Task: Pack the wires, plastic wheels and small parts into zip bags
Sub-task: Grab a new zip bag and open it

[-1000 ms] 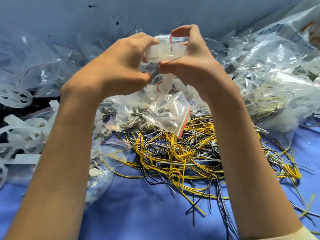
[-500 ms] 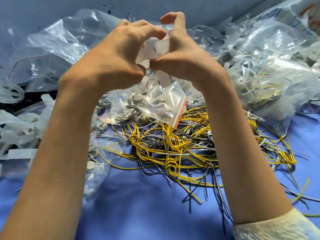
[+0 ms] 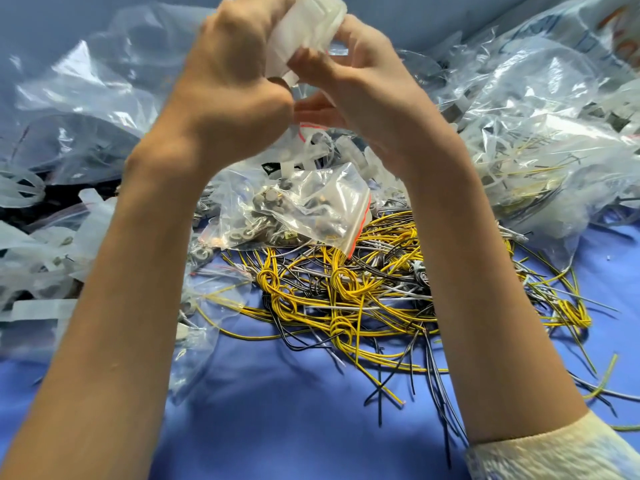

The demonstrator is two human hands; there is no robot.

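Note:
Both hands are raised near the top of the view, holding one small zip bag (image 3: 304, 32) stuffed with white plastic pieces. My left hand (image 3: 235, 74) grips its left side with curled fingers. My right hand (image 3: 360, 81) pinches its lower right part; a red zip strip (image 3: 306, 128) hangs below the hands. Beneath my forearms lies a tangled heap of yellow, black and white wires (image 3: 349, 292) on the blue cloth. A filled zip bag of small dark parts (image 3: 298, 209) with a red seal rests on the heap's far edge.
Clear plastic bags (image 3: 86, 109) pile up at the back left. White plastic wheels and strips (image 3: 31, 237) lie at the left edge. A big mound of bags with wires and plastic pieces (image 3: 540, 150) fills the right. Bare blue cloth (image 3: 294, 410) lies in front.
Both hands have lifted the stuffed bag higher and are squeezing it together. The view has tipped, so the wire heap sits lower in the frame.

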